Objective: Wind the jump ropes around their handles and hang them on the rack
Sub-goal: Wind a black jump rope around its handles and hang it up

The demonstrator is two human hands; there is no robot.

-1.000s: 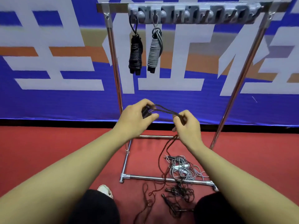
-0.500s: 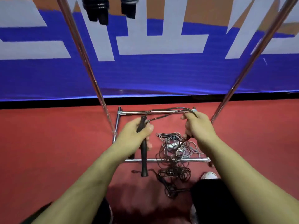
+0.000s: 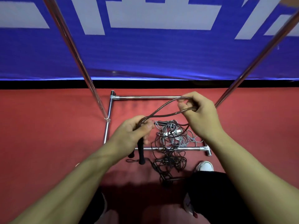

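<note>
My left hand (image 3: 135, 132) grips the two black handles (image 3: 141, 152) of a dark jump rope, which point down toward the floor. A loop of that rope (image 3: 163, 108) runs up and right to my right hand (image 3: 199, 114), which pinches it between thumb and fingers. The rest of the rope trails down into a tangled pile of black and grey ropes (image 3: 171, 143) on the red floor, inside the metal rack's base (image 3: 145, 97). The rack's top bar and hooks are out of view.
Two slanted chrome rack posts (image 3: 77, 60) (image 3: 255, 62) rise on either side of my hands. A blue banner with white shapes (image 3: 145, 46) hangs behind. My shoes (image 3: 205, 165) and dark trouser legs are at the bottom.
The view has tilted down, so the hung ropes have left the frame. My right hand has lifted the rope loop higher and farther right. My left hand still holds the handles.
</note>
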